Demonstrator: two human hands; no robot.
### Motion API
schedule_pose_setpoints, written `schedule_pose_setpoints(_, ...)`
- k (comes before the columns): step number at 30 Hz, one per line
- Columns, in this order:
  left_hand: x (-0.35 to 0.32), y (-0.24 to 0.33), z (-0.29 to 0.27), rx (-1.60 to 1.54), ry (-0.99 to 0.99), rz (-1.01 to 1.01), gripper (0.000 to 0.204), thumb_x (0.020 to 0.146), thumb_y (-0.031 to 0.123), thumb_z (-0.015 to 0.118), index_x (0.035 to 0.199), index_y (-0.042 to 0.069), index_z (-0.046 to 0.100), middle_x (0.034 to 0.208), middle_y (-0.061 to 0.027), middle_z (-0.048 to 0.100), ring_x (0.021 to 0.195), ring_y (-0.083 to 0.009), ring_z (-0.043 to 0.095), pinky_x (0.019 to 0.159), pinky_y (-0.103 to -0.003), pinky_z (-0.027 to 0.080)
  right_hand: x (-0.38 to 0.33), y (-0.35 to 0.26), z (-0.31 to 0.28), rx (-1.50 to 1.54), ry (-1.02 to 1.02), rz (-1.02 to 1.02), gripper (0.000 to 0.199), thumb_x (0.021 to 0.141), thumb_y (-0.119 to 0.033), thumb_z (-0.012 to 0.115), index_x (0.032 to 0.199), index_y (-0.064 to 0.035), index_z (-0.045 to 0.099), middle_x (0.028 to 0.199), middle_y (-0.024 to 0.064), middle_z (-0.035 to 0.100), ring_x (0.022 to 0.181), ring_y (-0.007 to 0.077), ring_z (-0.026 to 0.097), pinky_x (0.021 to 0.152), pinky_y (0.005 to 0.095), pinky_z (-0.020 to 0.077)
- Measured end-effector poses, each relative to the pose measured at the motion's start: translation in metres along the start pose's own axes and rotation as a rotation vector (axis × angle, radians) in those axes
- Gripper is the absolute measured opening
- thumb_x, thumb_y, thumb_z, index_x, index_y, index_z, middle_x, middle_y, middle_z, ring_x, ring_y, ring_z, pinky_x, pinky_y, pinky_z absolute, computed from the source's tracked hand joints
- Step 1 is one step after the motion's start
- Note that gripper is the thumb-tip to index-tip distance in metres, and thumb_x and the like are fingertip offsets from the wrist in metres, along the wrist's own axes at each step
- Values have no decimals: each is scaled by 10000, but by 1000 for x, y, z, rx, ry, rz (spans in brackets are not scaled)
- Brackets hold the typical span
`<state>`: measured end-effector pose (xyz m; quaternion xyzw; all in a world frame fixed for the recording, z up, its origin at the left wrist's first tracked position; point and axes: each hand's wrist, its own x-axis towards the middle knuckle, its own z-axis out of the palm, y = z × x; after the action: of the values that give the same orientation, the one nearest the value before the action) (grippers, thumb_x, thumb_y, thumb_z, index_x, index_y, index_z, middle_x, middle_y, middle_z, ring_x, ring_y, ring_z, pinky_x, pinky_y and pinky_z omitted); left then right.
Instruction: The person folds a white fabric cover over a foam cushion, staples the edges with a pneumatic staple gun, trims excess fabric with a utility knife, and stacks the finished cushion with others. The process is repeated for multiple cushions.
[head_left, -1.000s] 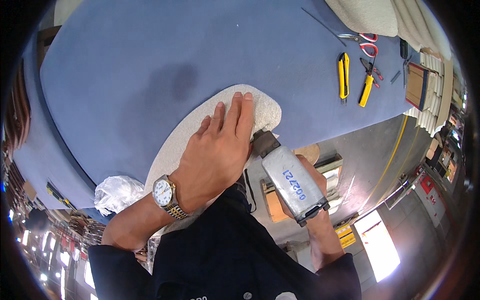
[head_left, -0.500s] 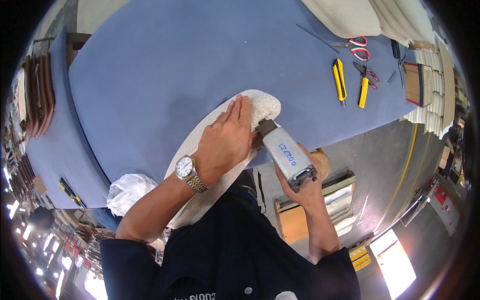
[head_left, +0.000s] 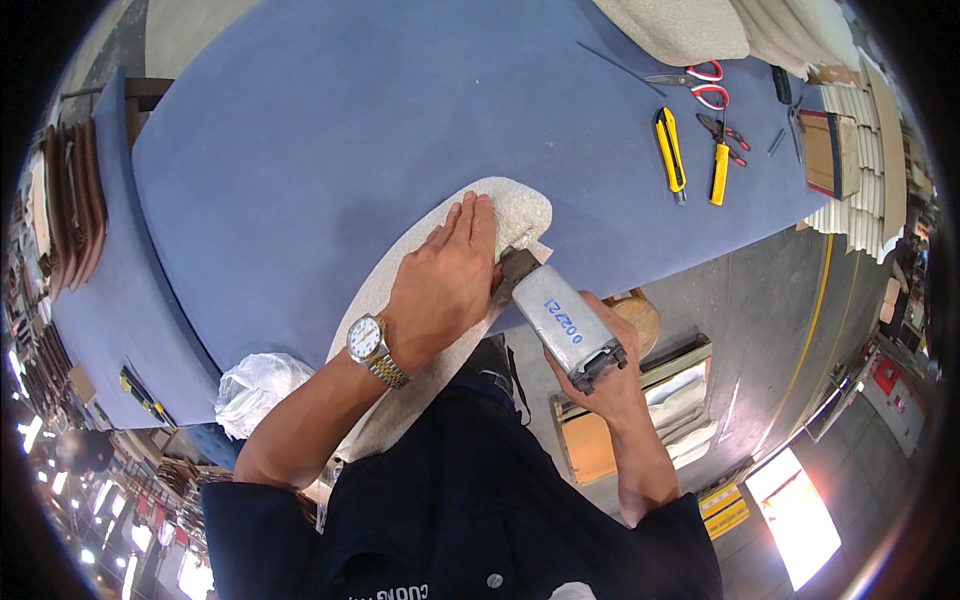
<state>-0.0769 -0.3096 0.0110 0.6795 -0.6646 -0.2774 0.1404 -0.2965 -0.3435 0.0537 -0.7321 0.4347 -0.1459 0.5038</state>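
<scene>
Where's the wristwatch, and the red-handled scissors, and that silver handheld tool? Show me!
Wristwatch [head_left: 366, 338]: head view, on its white dial.
Red-handled scissors [head_left: 689, 80]: head view, near the pivot, between blades and handles.
Silver handheld tool [head_left: 566, 322]: head view, on the middle of its metal body.

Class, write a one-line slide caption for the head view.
Left hand laid on a pale, round-ended piece, right hand gripping a silver tool at its edge, beside a blue table.
</scene>
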Motion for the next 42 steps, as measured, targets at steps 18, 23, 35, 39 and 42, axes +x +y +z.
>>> schedule_pose_setpoints(18, 12, -3, -6, -71, -123, -15, 624, 914, 45, 529, 1473, -167, 351, 1449, -415, 477, 1328, -515, 544, 1073, -502, 513, 25, -17, -8, -32, -133, 237, 343, 776, -65, 761, 1097, -11, 653, 882, 115, 703, 776, 259, 724, 713, 313, 557)
schedule_pose_setpoints(23, 12, -2, -1, -31, -117, -9, 619, 920, 61, 548, 1464, -165, 359, 1457, -403, 478, 1323, -501, 556, 1068, -498, 519, 19, -10, -6, -88, -112, 164, 358, 758, -55, 746, 1098, -6, 646, 894, 142, 697, 798, 311, 728, 719, 347, 567)
schedule_pose_setpoints(35, -23, 24, 23, -24, 32, -142, 803, 928, 299, 712, 1494, -135, 343, 1517, -370, 433, 1411, -459, 477, 1073, -468, 509, -9, 89, -13, -178, 538, 275, 361, 898, -192, 761, 1170, 38, 706, 1045, 179, 764, 1035, 377, 719, 928, 420, 545)
schedule_pose_setpoints(39, -15, 35, 49, -69, 62, -130, 828, 912, 319, 731, 1493, -136, 356, 1508, -367, 446, 1414, -467, 466, 1146, -486, 434, 21, 144, -18, -500, 472, 103, 456, 903, -192, 769, 1292, 13, 651, 1354, 239, 629, 1280, 392, 575, 1066, 419, 469)
schedule_pose_setpoints(42, -25, 10, 33, -235, 54, -134, 895, 890, 410, 748, 1482, -146, 371, 1495, -357, 470, 1375, -453, 507, 1144, -469, 436, 10, 124, 41, 412, 333, 288, 593, 1026, -381, 639, 1484, -27, 507, 1477, 180, 546, 1314, 335, 558, 1113, 418, 433)
